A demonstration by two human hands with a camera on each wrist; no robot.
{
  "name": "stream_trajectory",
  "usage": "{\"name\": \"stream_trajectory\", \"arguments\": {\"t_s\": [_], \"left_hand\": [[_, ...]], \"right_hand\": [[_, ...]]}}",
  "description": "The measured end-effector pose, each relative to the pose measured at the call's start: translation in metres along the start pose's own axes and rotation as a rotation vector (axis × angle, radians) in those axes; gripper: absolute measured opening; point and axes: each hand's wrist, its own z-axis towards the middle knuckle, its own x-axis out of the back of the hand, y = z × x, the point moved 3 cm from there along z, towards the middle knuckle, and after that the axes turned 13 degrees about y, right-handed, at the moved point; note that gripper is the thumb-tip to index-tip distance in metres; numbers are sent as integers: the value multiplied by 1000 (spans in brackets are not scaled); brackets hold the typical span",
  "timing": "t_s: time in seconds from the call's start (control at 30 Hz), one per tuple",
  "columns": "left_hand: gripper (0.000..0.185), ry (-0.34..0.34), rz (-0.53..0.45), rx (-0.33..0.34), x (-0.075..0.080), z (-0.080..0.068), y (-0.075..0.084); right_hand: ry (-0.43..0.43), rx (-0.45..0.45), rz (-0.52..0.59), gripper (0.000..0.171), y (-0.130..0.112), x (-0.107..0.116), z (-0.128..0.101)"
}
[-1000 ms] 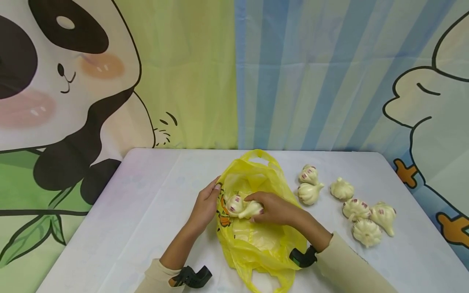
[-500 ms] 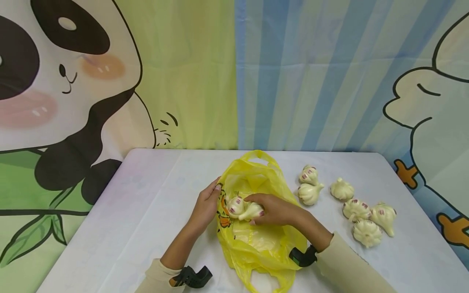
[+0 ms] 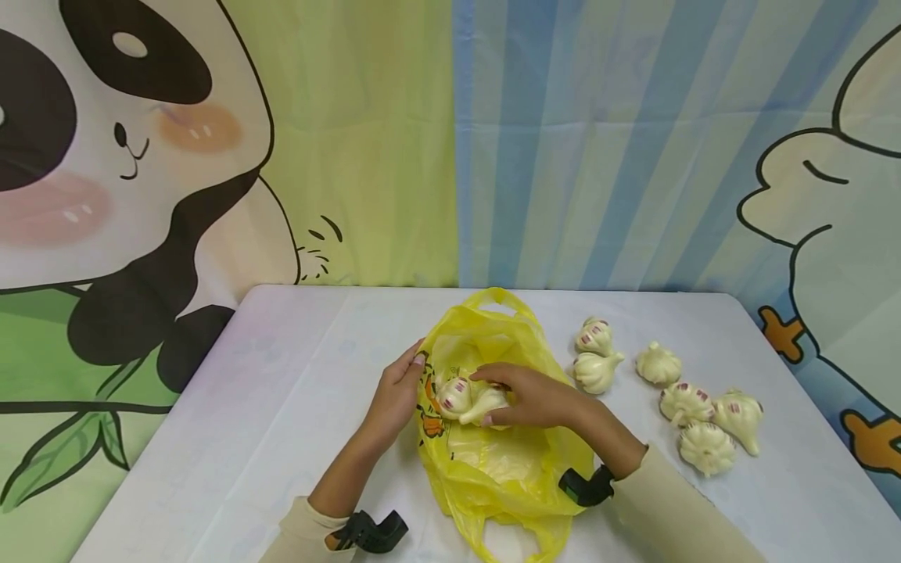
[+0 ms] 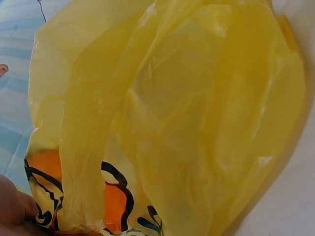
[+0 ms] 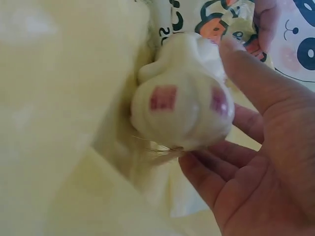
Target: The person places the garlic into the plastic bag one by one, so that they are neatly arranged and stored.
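Note:
The left hand [image 3: 395, 397] pinches the left edge of a yellow plastic bag [image 3: 507, 461] between thumb and fingers, keeping its mouth spread. Inside, a garlic bulb [image 3: 454, 396] with reddish marks lies beside a second garlic bulb [image 5: 182, 105], its neck pointing left. My right hand [image 3: 538, 397] reaches into the bag around this second bulb. Its thumb and fingers are spread loosely about the bulb; the right wrist view shows space between the bulb and the palm. Folds of the bag [image 4: 187, 108] fill the left wrist view and hide the bulbs there.
Right of the bag, two garlic bulbs [image 3: 594, 372] lie together on the white table [image 3: 281, 422]. Farther right is a single bulb [image 3: 658, 364] near a cluster of garlic bulbs [image 3: 707, 449]. A printed curtain [image 3: 352, 141] hangs behind the table.
The right hand's fingers have loosened and drawn slightly right from the second bulb, which now shows more. The left hand and the bag have hardly moved.

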Motion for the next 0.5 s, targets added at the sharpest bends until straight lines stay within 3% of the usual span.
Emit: {"name": "stream_trajectory", "arguments": {"t_s": [0.5], "left_hand": [[45,-3,0,23,1,0,2]], "right_hand": [[140,81,87,58,-8,22,-3]]}}
